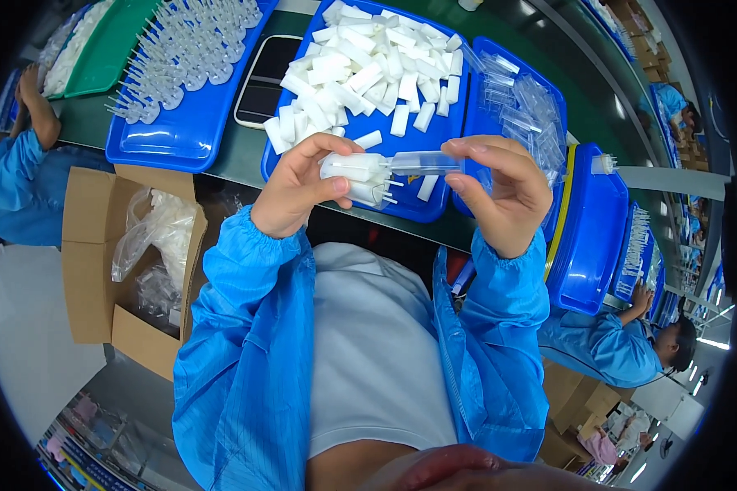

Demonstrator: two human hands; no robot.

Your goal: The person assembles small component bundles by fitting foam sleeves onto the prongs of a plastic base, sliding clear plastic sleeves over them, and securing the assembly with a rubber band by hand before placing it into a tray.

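Observation:
My left hand (303, 182) is closed around a bundle of white plastic pieces (356, 168) with thin prongs sticking out to the right. Between the thumb and fingers of my right hand (504, 184) is a clear plastic tube (424, 162). The tube's left end meets one of the prongs; whether it sits over the prong, I cannot tell. Behind my hands, a blue tray (291, 86) carries a heap of short white tubular pieces (360, 69). To its right, another blue tray (487, 53) holds many clear tubes (524, 114).
A blue tray (164, 151) of clear pronged parts (192, 49) stands at the left, beside a dark flat device (268, 82). Past it lies a green tray (110, 57). An open cardboard box (90, 245) holds plastic bags. Co-workers in blue sit on both sides; blue trays (590, 237) line the right.

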